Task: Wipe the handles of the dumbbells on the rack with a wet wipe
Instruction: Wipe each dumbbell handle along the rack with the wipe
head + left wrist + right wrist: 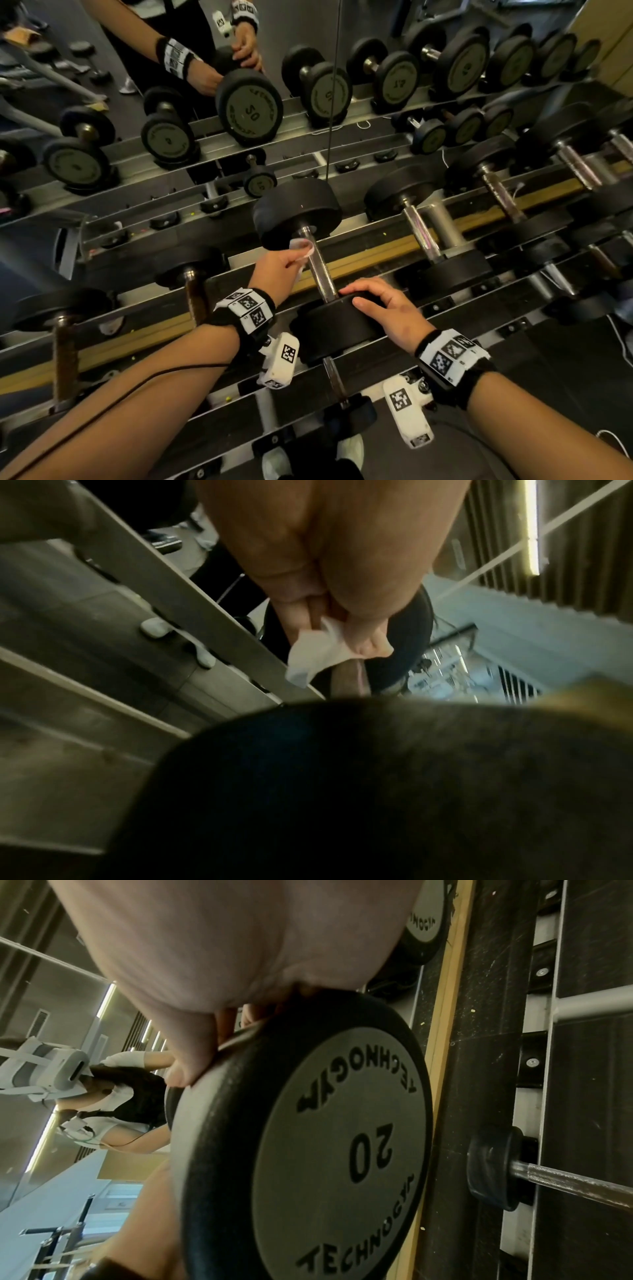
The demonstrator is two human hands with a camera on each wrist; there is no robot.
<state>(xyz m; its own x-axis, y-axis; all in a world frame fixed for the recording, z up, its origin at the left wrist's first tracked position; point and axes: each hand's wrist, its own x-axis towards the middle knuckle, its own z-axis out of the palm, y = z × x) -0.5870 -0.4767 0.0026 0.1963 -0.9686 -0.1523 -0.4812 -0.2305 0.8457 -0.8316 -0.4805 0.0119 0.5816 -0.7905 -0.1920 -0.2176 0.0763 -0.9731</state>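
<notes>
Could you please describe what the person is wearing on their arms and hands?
Both forearms are bare, no sleeves or gloves. Each wrist carries a black band with white square-patterned tags and a white camera block beneath. A thin black cable runs along the left forearm.

Head overhead; wrists close, sharing dumbbell (pixel 317 263)

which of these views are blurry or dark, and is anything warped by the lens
Head view: sharp but dim, and the wide lens bows the rack rails. Left wrist view: soft throughout, its lower half filled by a dark blurred weight head; the left hand and wet wipe are smeared. Right wrist view: the 20 plate reads clearly, but the right hand is a close blur.
</notes>
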